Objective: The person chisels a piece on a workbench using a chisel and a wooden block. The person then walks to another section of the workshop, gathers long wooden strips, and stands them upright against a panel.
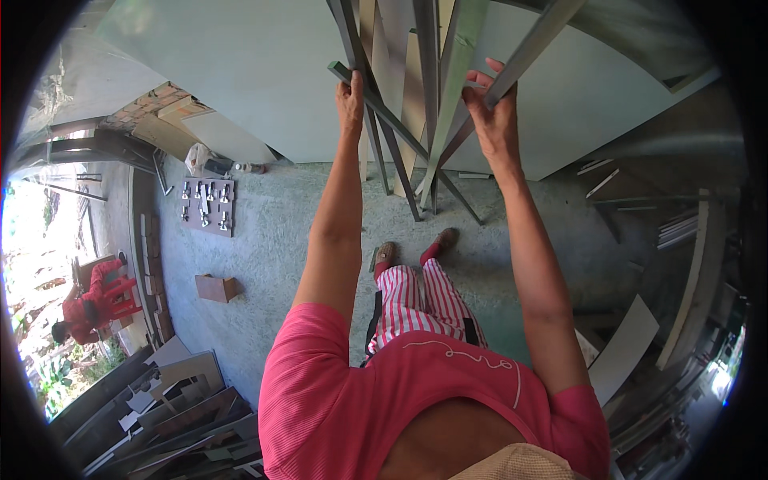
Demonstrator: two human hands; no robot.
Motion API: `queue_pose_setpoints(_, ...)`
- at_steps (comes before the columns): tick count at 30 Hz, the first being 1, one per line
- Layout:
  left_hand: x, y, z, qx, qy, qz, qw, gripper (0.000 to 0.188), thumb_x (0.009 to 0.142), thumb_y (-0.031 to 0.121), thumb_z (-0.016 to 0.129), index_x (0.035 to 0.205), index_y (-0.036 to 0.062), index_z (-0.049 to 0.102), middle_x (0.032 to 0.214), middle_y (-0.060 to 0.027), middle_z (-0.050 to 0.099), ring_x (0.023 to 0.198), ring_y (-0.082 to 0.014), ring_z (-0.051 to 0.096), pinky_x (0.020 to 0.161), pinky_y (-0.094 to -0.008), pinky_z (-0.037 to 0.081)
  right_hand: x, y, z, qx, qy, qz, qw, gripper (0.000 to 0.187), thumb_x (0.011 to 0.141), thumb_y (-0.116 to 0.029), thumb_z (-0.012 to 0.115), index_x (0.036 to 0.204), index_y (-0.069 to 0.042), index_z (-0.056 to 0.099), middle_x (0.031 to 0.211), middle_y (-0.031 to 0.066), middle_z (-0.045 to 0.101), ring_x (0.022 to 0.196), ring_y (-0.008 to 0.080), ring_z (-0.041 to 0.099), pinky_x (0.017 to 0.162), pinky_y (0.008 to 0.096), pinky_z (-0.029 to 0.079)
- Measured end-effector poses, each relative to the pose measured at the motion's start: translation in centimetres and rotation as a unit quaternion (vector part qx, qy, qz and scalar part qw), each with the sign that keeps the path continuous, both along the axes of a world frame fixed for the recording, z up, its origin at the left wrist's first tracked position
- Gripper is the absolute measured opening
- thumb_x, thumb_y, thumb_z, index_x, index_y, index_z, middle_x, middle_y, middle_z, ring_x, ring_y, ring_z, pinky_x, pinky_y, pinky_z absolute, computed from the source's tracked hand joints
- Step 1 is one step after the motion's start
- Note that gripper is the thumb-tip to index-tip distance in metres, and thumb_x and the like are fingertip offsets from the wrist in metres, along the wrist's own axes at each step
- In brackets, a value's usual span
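Observation:
Both my arms reach up toward a bundle of long, narrow bars and strips. My left hand (350, 100) is closed round a dark bar with a green end (339, 70), which slants down to the right across the others. A long grey bar (534, 44) rests in my right hand (494, 120), between thumb and fingers, with some fingertips stretched out beyond it. Between the hands stand a pale green strip (458, 88) and several grey and beige strips (413, 104). Their lower ends come down to the floor close to my feet.
Large pale panels (240, 72) stand behind the bars. On the left floor lie a board with metal fittings (208, 206) and a brown block (216, 288). Offcuts (176, 400) pile up at lower left; boards (624, 348) lean at right. Outside, a person in red (92, 308) sits.

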State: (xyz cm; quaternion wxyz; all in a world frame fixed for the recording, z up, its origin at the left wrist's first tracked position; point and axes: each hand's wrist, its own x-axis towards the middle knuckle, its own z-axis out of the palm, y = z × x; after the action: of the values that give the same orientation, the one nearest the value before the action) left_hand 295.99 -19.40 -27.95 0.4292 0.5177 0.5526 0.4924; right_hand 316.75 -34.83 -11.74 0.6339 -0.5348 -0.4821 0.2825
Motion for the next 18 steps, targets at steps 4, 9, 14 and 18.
queue_pose_setpoints(4, 1.2, -1.0, 0.3, 0.044, 0.040, -0.001, 0.998, 0.053, 0.090, 0.051, 0.053, 0.096, -0.0021, 0.056, 0.092, -0.0157, 0.052, 0.081, -0.0260, 0.050, 0.075, -0.0355, 0.041, -3.1, 1.0, 1.0, -0.034, -0.031, -0.048, 0.998, 0.070, 0.081, -0.033, 0.072, 0.129, 0.000, 0.034, 0.098, 0.0056, 0.058, 0.077, 0.0147, 0.057, 0.068, 0.0311, 0.049)
queue_pose_setpoints(9, 3.2, -2.9, 1.9, 0.072, 0.017, -0.016, 0.997, 0.053, 0.091, 0.052, 0.050, 0.103, 0.0003, 0.054, 0.099, -0.0174, 0.053, 0.094, -0.0302, 0.053, 0.084, -0.0390, 0.041, -5.3, 3.3, 1.4, -0.057, -0.091, -0.051, 0.993, 0.061, 0.090, -0.025, 0.060, 0.135, -0.001, 0.026, 0.111, 0.0168, 0.053, 0.099, 0.0261, 0.057, 0.079, 0.0366, 0.049)
queue_pose_setpoints(14, 2.0, -1.8, 1.8, 0.065, 0.015, -0.067, 0.996, 0.062, 0.094, 0.054, 0.041, 0.125, 0.0002, 0.044, 0.115, -0.0204, 0.051, 0.110, -0.0353, 0.049, 0.093, -0.0407, 0.038, -6.5, 3.0, -0.8, -0.032, -0.056, -0.028, 0.998, 0.064, 0.097, -0.044, 0.038, 0.143, -0.004, 0.018, 0.131, 0.0270, 0.043, 0.116, 0.0356, 0.050, 0.095, 0.0388, 0.042)
queue_pose_setpoints(18, 1.2, -0.5, 2.0, 0.063, 0.018, -0.080, 0.995, 0.069, 0.094, 0.053, 0.039, 0.139, 0.0005, 0.030, 0.133, -0.0224, 0.041, 0.123, -0.0374, 0.041, 0.101, -0.0402, 0.033, -5.8, 1.7, -4.4, -0.100, -0.032, -0.014, 0.994, 0.066, 0.096, -0.052, 0.036, 0.142, -0.006, 0.024, 0.131, 0.0202, 0.048, 0.122, 0.0325, 0.047, 0.099, 0.0370, 0.039)
